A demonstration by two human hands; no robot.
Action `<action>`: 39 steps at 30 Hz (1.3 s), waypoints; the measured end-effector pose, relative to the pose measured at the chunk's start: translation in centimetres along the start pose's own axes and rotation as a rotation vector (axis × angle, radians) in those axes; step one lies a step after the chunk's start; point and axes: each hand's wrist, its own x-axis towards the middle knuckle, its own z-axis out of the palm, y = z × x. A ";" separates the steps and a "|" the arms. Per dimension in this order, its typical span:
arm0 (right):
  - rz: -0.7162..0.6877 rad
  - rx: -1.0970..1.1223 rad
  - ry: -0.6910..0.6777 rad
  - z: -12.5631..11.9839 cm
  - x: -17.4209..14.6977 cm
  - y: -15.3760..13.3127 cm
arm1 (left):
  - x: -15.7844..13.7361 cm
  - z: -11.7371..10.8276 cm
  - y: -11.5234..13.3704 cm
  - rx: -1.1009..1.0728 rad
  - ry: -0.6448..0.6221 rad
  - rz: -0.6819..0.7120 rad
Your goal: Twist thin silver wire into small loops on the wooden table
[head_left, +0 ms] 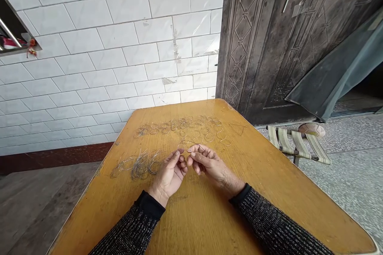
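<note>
Above the middle of the table, my left hand (173, 169) and my right hand (211, 163) are close together, fingertips almost meeting. Each pinches a thin dark wire (186, 150) between thumb and forefinger. Part of this wire curves up behind the fingers, and its ends are hard to make out. To the left of my left hand lies a pile of loose wire coils (142, 167), with ends sticking out. Beyond my hands, a row of looped wires (179, 123) runs across the table, with several separate wire loops (207, 134) just in front of it.
The yellow wooden table (203, 223) reaches towards a white tiled wall (128, 40). A dark carved door (263, 55) with a grey curtain (341, 67) stands at the right. Beside the table's right edge is a folding stool (299, 143) with striped straps, near a round pale object (311, 129).
</note>
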 end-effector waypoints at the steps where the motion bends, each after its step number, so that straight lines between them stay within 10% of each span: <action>1: -0.017 -0.015 -0.005 0.1 0.0 -0.1 | 0.0 0.1 0.1 -0.028 -0.016 -0.016; 19: 0.060 -0.289 0.134 0.1 -0.1 -1.3 | -0.5 0.3 1.0 0.389 -0.072 0.014; 32: 0.122 -0.448 0.159 -0.3 0.2 -1.0 | -0.9 0.5 1.3 1.105 -0.111 0.242; 39: 0.139 -0.502 0.112 -0.4 0.3 -0.3 | -0.8 0.6 0.9 0.920 -0.073 0.182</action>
